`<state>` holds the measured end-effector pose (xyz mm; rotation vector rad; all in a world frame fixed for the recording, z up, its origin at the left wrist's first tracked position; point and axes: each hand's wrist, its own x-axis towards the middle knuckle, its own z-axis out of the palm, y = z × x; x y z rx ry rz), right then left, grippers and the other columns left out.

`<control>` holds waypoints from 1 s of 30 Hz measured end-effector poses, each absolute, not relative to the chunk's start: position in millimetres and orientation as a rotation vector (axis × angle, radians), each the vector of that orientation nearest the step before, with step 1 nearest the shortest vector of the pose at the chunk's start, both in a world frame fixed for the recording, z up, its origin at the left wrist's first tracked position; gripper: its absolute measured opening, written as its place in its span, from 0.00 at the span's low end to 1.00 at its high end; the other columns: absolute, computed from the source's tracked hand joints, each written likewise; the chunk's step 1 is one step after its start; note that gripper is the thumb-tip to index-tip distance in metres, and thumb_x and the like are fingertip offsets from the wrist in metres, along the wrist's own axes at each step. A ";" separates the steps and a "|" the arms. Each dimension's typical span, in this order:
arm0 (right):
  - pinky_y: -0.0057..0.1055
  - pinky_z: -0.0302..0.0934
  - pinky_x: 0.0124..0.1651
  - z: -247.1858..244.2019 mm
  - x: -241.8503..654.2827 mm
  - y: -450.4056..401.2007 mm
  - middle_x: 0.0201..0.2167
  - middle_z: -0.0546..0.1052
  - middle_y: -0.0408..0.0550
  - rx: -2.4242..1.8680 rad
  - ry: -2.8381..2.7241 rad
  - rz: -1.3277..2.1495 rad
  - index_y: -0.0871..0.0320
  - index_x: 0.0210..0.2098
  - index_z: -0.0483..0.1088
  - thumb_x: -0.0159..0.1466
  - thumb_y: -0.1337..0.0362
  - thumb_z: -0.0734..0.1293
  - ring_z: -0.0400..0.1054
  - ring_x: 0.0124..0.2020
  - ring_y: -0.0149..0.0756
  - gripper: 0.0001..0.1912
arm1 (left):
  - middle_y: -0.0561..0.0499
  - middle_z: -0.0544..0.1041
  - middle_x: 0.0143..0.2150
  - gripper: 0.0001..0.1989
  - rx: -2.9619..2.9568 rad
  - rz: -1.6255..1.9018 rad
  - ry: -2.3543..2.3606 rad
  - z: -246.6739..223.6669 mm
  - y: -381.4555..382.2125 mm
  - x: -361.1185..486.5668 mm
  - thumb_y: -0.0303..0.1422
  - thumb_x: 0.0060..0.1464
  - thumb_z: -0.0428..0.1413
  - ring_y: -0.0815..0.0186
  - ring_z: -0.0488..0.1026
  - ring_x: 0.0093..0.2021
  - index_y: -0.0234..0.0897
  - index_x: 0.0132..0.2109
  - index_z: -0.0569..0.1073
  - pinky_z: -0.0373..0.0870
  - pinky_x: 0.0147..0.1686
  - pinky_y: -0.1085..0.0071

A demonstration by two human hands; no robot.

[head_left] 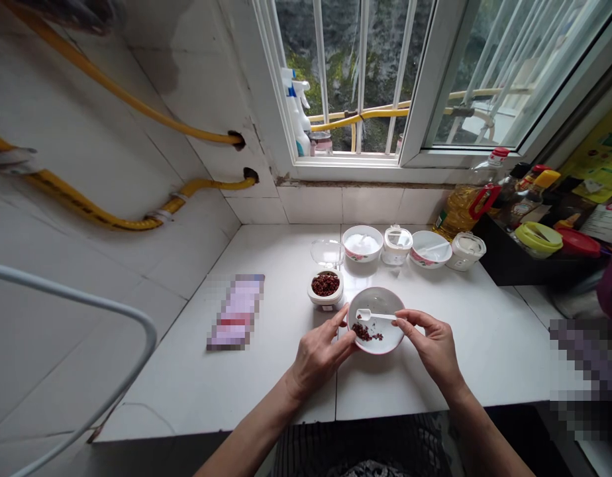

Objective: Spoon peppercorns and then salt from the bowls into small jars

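Observation:
A white bowl (391, 339) with a reddish rim stands near the counter's front, tilted slightly, with a small heap of dark red peppercorn-like bits (366, 332) inside. My left hand (323, 354) grips its left rim between thumb and fingers. In my right hand (432, 341) is the handle of a small white spoon (364, 315), pinched between thumb and fingers; its scoop is over the bowl. Just behind my left hand stands an open white jar (312, 295) full of the same dark red bits, its clear lid (327, 252) raised behind it.
Along the wall stand a bowl of white powder (363, 257), a lidded jar (397, 246), another bowl (432, 262) with a spoon and a second jar (467, 252). An oil bottle (455, 209) and a dark condiment box (505, 257) are right. A blurred purple packet (239, 308) lies left.

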<state>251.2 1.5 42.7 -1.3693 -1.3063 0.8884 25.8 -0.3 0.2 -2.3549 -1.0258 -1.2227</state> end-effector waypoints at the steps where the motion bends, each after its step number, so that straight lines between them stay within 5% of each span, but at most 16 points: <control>1: 0.38 0.70 0.40 42.5 252.4 1.5 0.31 0.83 0.49 -1.372 -1.314 0.877 0.54 0.31 0.82 0.54 0.57 0.74 0.76 0.33 0.43 0.08 | 0.34 0.74 0.58 0.03 -2.355 -1.223 -1.027 0.0 -0.3 25.7 0.30 0.63 0.56 0.64 0.79 0.38 0.36 0.40 0.74 0.76 0.35 0.71; 15: 0.35 0.70 0.38 71.0 242.5 15.6 0.30 0.82 0.46 -1.247 -1.432 0.710 0.53 0.32 0.81 0.57 0.61 0.73 0.75 0.32 0.39 0.04 | 0.34 0.74 0.58 0.05 -2.364 -1.258 -1.026 -1.4 0.7 26.0 0.33 0.63 0.56 0.64 0.80 0.37 0.36 0.40 0.74 0.76 0.34 0.71; 25: 0.38 0.63 0.41 81.7 190.6 54.8 0.32 0.82 0.48 -0.674 -2.019 -0.161 0.57 0.40 0.74 0.67 0.75 0.61 0.74 0.32 0.38 0.11 | 0.35 0.75 0.56 0.06 -2.341 -1.268 -1.050 -4.2 2.5 27.0 0.31 0.64 0.55 0.65 0.79 0.36 0.36 0.39 0.75 0.76 0.34 0.72; 30: 0.37 0.62 0.41 82.0 194.9 55.3 0.32 0.82 0.49 -0.644 -2.008 -0.164 0.58 0.41 0.73 0.67 0.76 0.62 0.73 0.32 0.37 0.11 | 0.36 0.74 0.58 0.04 -2.356 -1.258 -1.064 -5.3 2.7 26.1 0.32 0.63 0.56 0.64 0.80 0.38 0.37 0.41 0.75 0.76 0.36 0.72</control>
